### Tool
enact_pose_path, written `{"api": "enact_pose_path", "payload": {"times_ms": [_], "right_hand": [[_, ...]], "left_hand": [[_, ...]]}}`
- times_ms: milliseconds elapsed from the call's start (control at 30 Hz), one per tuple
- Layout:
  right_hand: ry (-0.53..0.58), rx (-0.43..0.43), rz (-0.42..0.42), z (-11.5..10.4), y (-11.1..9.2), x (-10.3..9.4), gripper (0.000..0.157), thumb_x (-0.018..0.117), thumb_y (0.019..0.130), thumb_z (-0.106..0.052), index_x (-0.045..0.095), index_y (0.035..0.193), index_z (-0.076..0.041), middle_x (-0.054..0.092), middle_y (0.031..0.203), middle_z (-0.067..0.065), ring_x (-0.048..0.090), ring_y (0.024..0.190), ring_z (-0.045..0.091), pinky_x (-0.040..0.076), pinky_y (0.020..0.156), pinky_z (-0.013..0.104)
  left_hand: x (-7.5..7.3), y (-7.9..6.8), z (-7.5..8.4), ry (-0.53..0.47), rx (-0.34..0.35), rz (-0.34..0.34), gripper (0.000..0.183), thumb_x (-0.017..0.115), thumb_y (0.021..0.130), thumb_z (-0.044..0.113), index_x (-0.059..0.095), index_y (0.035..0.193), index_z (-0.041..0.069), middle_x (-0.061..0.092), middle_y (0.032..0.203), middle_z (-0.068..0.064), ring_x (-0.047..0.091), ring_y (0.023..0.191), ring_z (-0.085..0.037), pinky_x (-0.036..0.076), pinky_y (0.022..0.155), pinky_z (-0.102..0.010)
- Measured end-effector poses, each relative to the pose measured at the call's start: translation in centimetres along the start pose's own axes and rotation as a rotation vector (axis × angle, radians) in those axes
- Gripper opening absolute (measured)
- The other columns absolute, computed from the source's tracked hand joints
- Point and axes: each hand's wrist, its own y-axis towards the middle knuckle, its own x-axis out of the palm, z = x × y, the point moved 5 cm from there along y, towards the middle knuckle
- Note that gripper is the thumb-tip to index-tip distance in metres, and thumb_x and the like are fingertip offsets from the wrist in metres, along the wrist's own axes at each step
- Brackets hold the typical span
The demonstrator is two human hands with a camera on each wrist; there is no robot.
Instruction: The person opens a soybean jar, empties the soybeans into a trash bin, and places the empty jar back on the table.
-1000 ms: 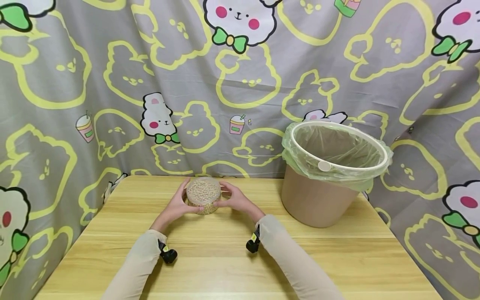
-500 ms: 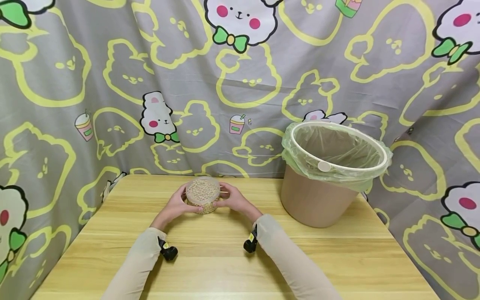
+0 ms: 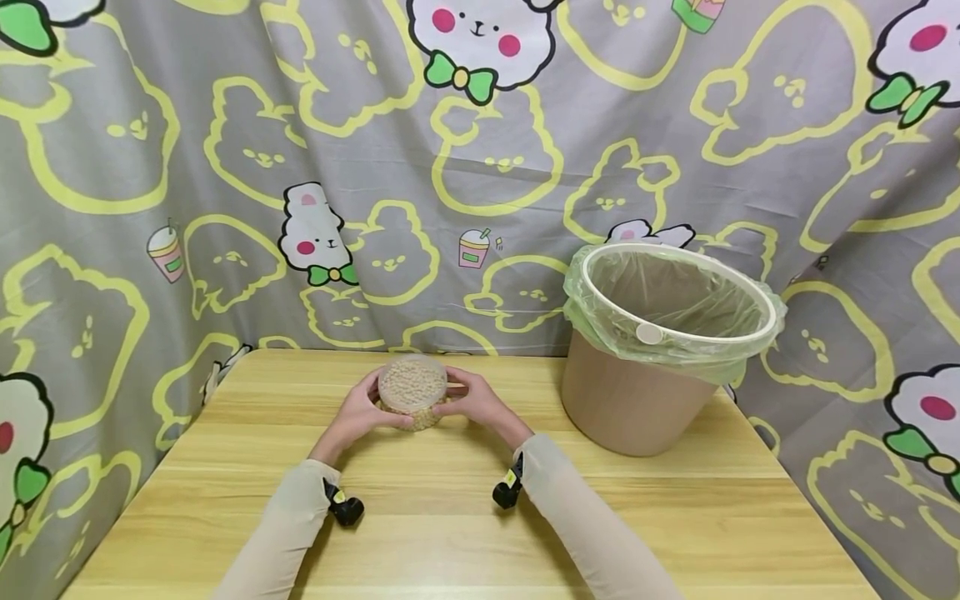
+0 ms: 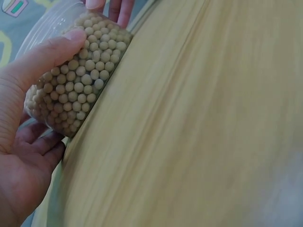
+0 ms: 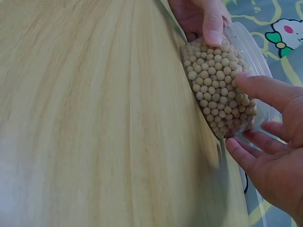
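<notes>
A clear round plastic jar (image 3: 412, 384) full of small pale beige beans stands upright near the table's back edge, its translucent lid on top. My left hand (image 3: 361, 414) grips it from the left, thumb across the front and fingers round the side. From the right my right hand (image 3: 477, 400) holds the same jar, its thumb also on the front. In the left wrist view the beans (image 4: 78, 85) show through the wall, with the left thumb pressed on it. The right wrist view shows the jar's base (image 5: 208, 113) close at the wooden surface.
A beige trash bin (image 3: 637, 396) lined with a thin green bag (image 3: 675, 354) stands at the right of the wooden table (image 3: 420, 533). Behind the table hangs a grey curtain (image 3: 390, 167) with cartoon prints.
Both hands and the jar have shifted slightly to the right since half a second ago. The grip on the jar looks the same, and the bin stays put.
</notes>
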Motion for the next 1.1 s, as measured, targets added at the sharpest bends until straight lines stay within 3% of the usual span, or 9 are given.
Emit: {"api": "enact_pose_path", "payload": {"times_ms": [233, 400, 633, 933, 1100], "right_hand": [[0.031, -0.011, 0.046, 0.5, -1.3, -2.0, 0.081, 0.080, 0.084, 0.002, 0.044, 0.155, -0.009, 0.054, 0.147, 0.018, 0.056, 0.133, 0.040, 0.055, 0.103, 0.040], [0.006, -0.051, 0.076, 0.1, -2.1, -4.1, 0.077, 0.083, 0.083, -0.003, 0.050, 0.152, -0.014, 0.056, 0.144, 0.014, 0.057, 0.131, 0.038, 0.056, 0.102, 0.042], [-0.006, -0.104, 0.133, -2.3, -3.4, -7.4, 0.078, 0.086, 0.080, -0.006, 0.053, 0.149, -0.016, 0.059, 0.143, 0.010, 0.057, 0.132, 0.034, 0.056, 0.101, 0.042], [0.065, -0.159, 0.182, -6.6, -5.7, -11.1, 0.075, 0.083, 0.081, 0.000, 0.053, 0.149, -0.014, 0.059, 0.143, 0.017, 0.056, 0.132, 0.039, 0.059, 0.092, 0.032], [0.084, -0.193, 0.209, -8.4, -7.0, -12.2, 0.075, 0.081, 0.081, 0.005, 0.053, 0.149, -0.010, 0.058, 0.144, 0.019, 0.056, 0.131, 0.041, 0.059, 0.095, 0.031]], "left_hand": [[2.0, 0.7, 0.6, -0.007, 0.011, 0.007, 0.108, 0.099, 0.064, 0.016, 0.041, 0.155, 0.016, 0.053, 0.150, -0.012, 0.051, 0.139, -0.032, 0.040, 0.116, -0.049], [3.2, 1.5, 2.4, 0.020, 0.020, 0.029, 0.108, 0.100, 0.062, 0.020, 0.044, 0.154, 0.018, 0.055, 0.149, -0.011, 0.051, 0.138, -0.032, 0.042, 0.115, -0.052], [4.6, 2.8, 6.1, 0.037, 0.060, 0.023, 0.107, 0.100, 0.062, 0.027, 0.044, 0.154, 0.027, 0.054, 0.149, -0.006, 0.050, 0.139, -0.033, 0.045, 0.112, -0.056], [6.3, 4.4, 12.3, -0.012, 0.215, -0.009, 0.101, 0.098, 0.066, 0.020, 0.045, 0.153, 0.026, 0.058, 0.143, -0.004, 0.057, 0.129, -0.027, 0.048, 0.109, -0.051], [7.1, 4.6, 14.3, -0.008, 0.270, -0.008, 0.106, 0.097, 0.066, 0.018, 0.041, 0.156, 0.026, 0.057, 0.144, -0.004, 0.058, 0.128, -0.026, 0.048, 0.107, -0.049]]}}
